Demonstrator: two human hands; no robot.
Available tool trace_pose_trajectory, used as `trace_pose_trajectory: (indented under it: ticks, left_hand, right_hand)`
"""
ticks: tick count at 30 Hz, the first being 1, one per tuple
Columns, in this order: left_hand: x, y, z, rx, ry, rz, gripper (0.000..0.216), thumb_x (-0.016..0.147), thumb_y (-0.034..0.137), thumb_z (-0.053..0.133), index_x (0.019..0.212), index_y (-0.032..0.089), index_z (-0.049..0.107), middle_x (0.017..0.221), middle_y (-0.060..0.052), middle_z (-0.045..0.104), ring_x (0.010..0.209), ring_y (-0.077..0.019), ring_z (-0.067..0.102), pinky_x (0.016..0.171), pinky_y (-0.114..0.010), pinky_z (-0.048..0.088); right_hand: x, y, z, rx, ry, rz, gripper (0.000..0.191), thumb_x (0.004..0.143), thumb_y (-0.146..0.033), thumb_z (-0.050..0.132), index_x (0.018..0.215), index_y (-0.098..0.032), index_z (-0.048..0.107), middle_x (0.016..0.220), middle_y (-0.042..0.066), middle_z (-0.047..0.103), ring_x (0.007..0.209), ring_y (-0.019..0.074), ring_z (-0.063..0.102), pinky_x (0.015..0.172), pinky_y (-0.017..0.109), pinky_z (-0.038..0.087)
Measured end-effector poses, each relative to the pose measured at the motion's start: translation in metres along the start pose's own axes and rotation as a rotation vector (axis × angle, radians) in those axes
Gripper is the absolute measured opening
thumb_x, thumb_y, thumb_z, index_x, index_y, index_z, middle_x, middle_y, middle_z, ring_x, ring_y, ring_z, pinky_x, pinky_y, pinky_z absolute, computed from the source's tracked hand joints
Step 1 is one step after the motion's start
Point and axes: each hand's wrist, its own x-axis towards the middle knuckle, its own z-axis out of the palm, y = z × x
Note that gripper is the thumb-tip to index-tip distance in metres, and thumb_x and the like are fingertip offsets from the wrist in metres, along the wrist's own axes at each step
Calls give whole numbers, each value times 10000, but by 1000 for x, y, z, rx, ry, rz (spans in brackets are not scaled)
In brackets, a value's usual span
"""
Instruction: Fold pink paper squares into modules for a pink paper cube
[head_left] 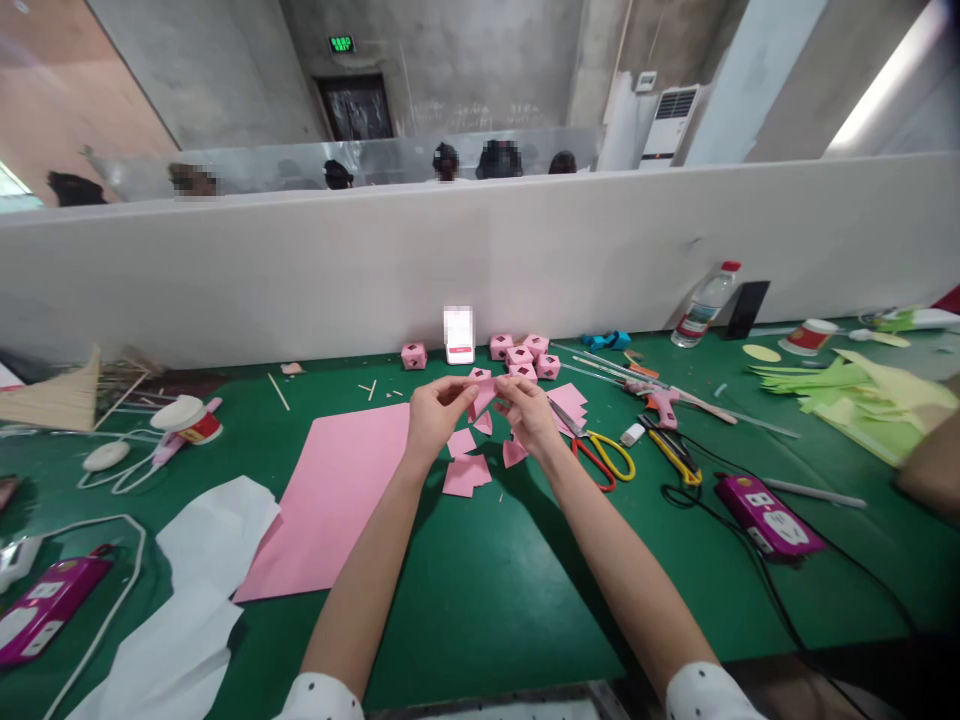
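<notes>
Between my hands is a small folded piece of pink paper [481, 397], raised above the table. My left hand [433, 422] pinches its left side, and my right hand [529, 412] has its fingertips closed at the right side. Below them lie pink paper scraps [466, 475]. A large pink sheet [341, 490] extends left of my left forearm. Just beyond my right hand sit several small pink paper boxes [519, 356] with dark diamond marks; another pink box [413, 356] stands apart. Scissors [600, 462] with red and yellow handles lie right of my right hand.
A lit phone [460, 335] leans against the white partition [300, 270]. To the right are a pink glue gun [661, 405], a purple power strip [769, 515] with cables and a water bottle [705, 305]. White paper [214, 535] and another purple strip [52, 605] lie left.
</notes>
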Motion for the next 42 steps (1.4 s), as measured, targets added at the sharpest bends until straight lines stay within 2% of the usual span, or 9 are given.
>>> trace_pose_trajectory:
  ticks: [4,9,13,17,22,29,33,36,42]
  left_hand:
    - [0,0,0,-3,8,-6,204,760,337,721,884,178,748,787,-45,729,645,-150,643,672,-297,533]
    - [0,2,-1,-3,-14,-22,194,759,335,724,866,174,746,738,-34,714,611,-136,623,646,-280,522]
    - [0,2,-2,3,-17,-23,196,754,333,728,867,174,748,762,-41,720,614,-135,621,641,-280,522]
    - [2,0,-3,22,11,-17,202,757,339,722,871,175,751,804,-59,731,649,-153,643,666,-300,533]
    - [2,0,-3,40,40,-7,215,753,352,721,871,175,754,819,-67,736,676,-170,655,669,-309,533]
    - [0,1,0,33,-16,-25,224,771,353,708,891,169,749,733,-42,710,605,-144,621,664,-300,517]
    - [2,-3,0,13,42,-35,251,736,358,740,891,160,751,836,-69,733,687,-160,650,694,-300,522]
    - [3,-4,0,-8,67,-59,268,707,359,767,874,151,750,807,-65,729,666,-152,638,666,-287,514]
    - [2,3,1,-103,74,-167,298,661,359,801,845,130,753,758,-63,719,613,-132,608,632,-278,506]
  right_hand:
    - [2,-2,-3,-20,4,-8,310,573,-413,872,776,-231,723,742,-13,676,725,138,626,627,260,478]
    - [1,-4,-3,-24,10,-39,300,575,-397,872,634,-217,640,723,-22,658,712,132,611,624,256,473]
    - [-1,-5,-2,-27,2,-55,309,596,-403,855,631,-217,611,701,-27,646,690,136,606,604,252,465]
    - [0,-9,-3,-160,26,-120,290,682,-495,760,751,-223,684,757,9,697,721,181,652,578,265,451]
    - [0,-12,-4,-278,116,-196,442,781,-632,601,827,-210,724,806,48,720,732,199,661,570,277,454]
    - [-5,-9,0,-376,65,-278,329,731,-539,732,705,-212,695,701,20,667,700,172,606,600,272,457]
    - [-6,-6,2,-369,4,-173,343,752,-558,705,762,-216,707,732,25,682,720,177,629,589,266,464]
    - [-7,-3,4,-448,-82,-123,363,734,-560,722,687,-201,685,708,31,688,694,173,628,604,270,465]
    - [-7,3,6,-490,-60,-218,377,740,-547,720,612,-205,627,601,1,623,568,138,537,581,277,436]
